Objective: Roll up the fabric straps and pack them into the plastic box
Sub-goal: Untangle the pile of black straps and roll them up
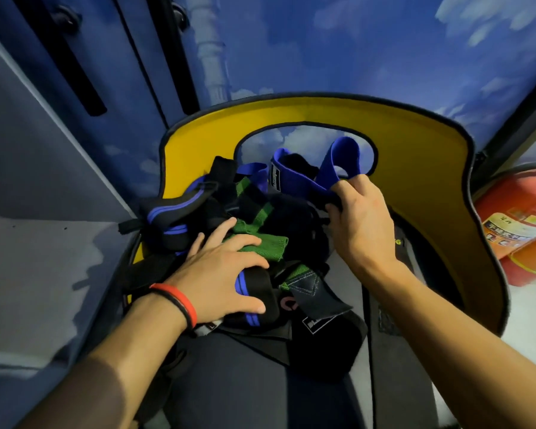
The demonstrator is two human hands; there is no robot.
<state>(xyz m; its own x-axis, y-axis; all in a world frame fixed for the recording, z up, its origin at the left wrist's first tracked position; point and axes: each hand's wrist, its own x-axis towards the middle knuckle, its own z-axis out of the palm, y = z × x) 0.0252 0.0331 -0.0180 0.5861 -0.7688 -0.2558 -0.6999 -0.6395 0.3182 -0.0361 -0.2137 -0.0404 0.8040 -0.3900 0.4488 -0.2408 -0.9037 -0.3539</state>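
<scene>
- Yellow panel [415,156]: curved, black-edged, wraps behind and to the right of your heap.
- Fabric straps [245,212]: black, blue and green, tangled heap just in front of the panel.
- Fire extinguisher [520,218]: red, far right.
- Blue strap [344,156]: looped, raised at the heap's far side, pinched by your right hand [362,218].
- Left hand [217,274]: fingers spread straight, pressing the heap.
- Red wristband [180,301]: left wrist.
</scene>
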